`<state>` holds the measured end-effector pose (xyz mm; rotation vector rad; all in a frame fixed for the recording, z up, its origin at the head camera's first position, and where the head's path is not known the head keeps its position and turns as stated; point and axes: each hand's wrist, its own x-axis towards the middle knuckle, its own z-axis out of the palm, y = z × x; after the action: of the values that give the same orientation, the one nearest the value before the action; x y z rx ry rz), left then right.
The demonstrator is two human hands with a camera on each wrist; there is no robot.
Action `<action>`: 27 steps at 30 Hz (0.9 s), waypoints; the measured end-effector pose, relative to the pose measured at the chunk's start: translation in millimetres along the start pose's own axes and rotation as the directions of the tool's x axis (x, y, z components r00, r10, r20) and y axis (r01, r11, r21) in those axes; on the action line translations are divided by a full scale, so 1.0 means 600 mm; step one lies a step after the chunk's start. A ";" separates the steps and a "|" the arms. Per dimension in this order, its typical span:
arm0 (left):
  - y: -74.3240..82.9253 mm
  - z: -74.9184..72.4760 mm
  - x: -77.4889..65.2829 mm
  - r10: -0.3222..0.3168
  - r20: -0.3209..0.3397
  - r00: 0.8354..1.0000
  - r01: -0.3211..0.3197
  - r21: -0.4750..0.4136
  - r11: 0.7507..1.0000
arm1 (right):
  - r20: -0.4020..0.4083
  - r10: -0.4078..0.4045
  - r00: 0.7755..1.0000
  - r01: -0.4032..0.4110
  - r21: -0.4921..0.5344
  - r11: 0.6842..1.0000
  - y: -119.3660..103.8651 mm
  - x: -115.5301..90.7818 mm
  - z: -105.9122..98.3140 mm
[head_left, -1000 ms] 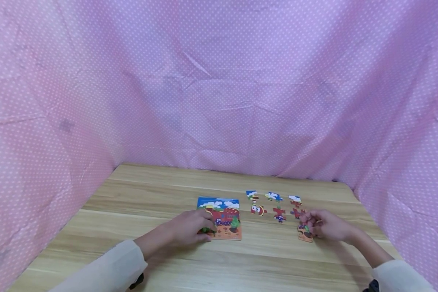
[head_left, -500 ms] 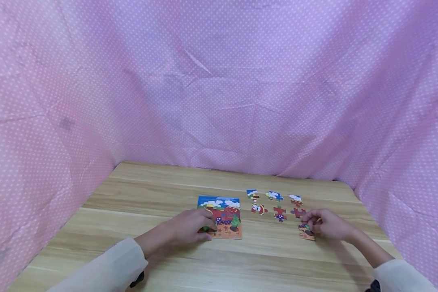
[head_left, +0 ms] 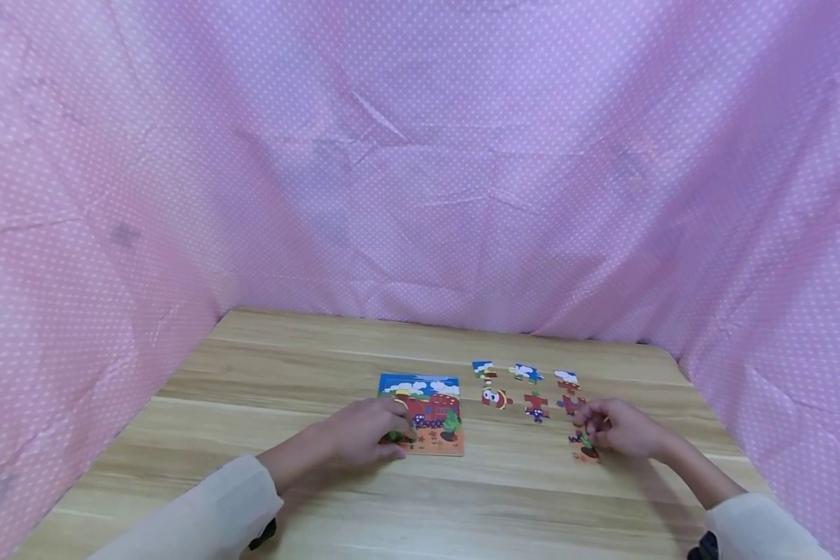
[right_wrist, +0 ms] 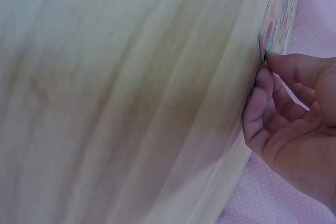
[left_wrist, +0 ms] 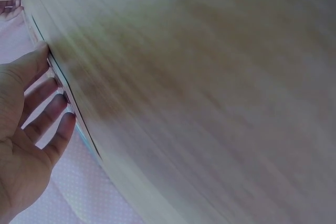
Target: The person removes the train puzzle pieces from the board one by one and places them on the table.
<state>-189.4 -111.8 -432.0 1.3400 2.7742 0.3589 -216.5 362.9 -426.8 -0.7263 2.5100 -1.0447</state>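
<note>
A square picture board (head_left: pixel 434 445) with a red cartoon train, clouds and a green cactus lies flat on the table. My left hand (head_left: pixel 365 432) rests over its left part, the thumb and spread fingers touching it in the left wrist view. To the right, my right hand (head_left: pixel 619 428) pinches an orange jigsaw piece (head_left: pixel 585 448) with a green cactus. Thumb and index finger are at the piece's edge in the right wrist view, where its picture side (right_wrist: pixel 270 34) shows at a steep slant. My fingers cover the upper right of that piece.
Several loose jigsaw pieces lie in rough rows between the board and my right hand, among them an eyed train-face piece (head_left: pixel 493 398), a red piece (head_left: pixel 535 406) and a cloud piece (head_left: pixel 526 372). Pink dotted cloth (head_left: pixel 420 233) hangs around the wooden table (head_left: pixel 287 350).
The pinched jigsaw piece has shifted slightly and changed its slant along with my right fingers. My left hand stays on the board.
</note>
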 end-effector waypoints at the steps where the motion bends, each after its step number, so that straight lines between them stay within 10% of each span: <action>1: 0.000 0.000 0.000 -0.003 0.003 1.000 0.003 -0.001 1.000 | 0.000 0.005 1.000 -0.005 -0.005 1.000 -0.001 0.000 0.000; 27: -0.001 -0.006 -0.001 -0.093 0.041 0.995 0.097 -0.097 0.991 | -0.025 -0.066 0.998 0.061 -0.163 0.985 -0.134 0.146 0.090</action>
<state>-190.0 -113.5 -428.6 1.1764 2.7382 0.4560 -236.3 234.3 -413.9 -0.8470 2.6369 -0.8853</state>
